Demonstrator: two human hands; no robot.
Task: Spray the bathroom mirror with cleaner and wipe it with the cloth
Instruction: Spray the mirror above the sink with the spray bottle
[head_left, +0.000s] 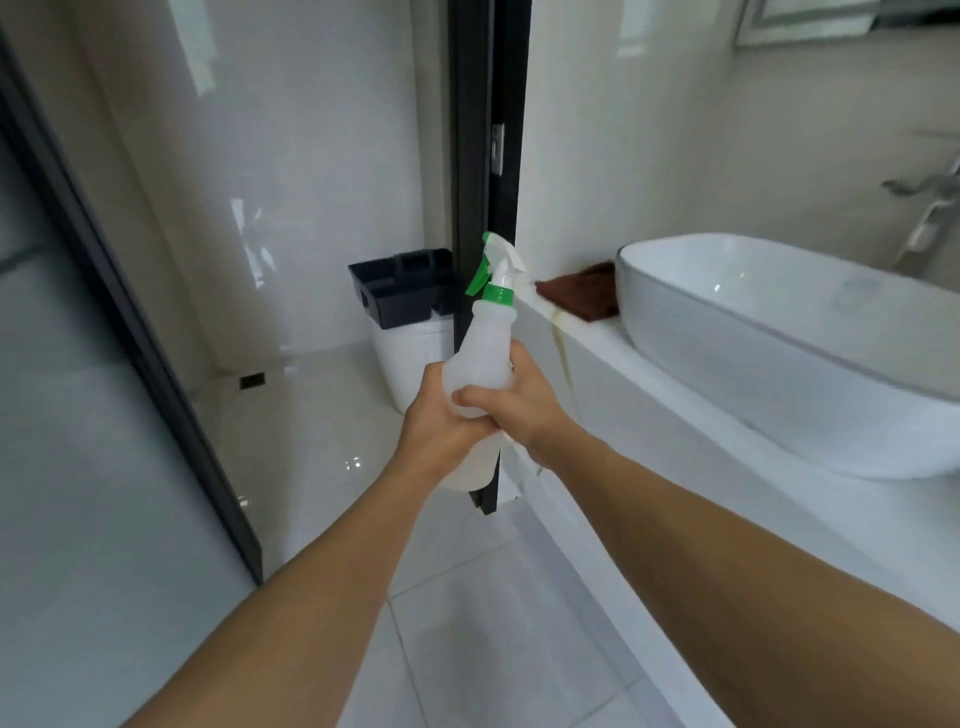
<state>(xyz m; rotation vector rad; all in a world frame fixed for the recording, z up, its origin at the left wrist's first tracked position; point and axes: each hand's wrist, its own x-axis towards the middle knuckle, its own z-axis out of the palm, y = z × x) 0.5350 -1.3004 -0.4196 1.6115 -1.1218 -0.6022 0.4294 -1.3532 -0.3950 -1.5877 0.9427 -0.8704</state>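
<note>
A translucent white spray bottle with a green and white trigger head is held upright in front of me, just left of the counter's end. My left hand wraps its lower body from the left. My right hand grips it from the right, fingers across the front. A brown cloth lies folded on the white counter, at its far end beside the basin. Only the bottom corner of the framed mirror shows at the top right.
A white oval basin sits on the counter, with a chrome tap behind it. A dark caddy rests on a white bin on the floor. A black door frame stands behind the bottle. A glass panel lies to the left.
</note>
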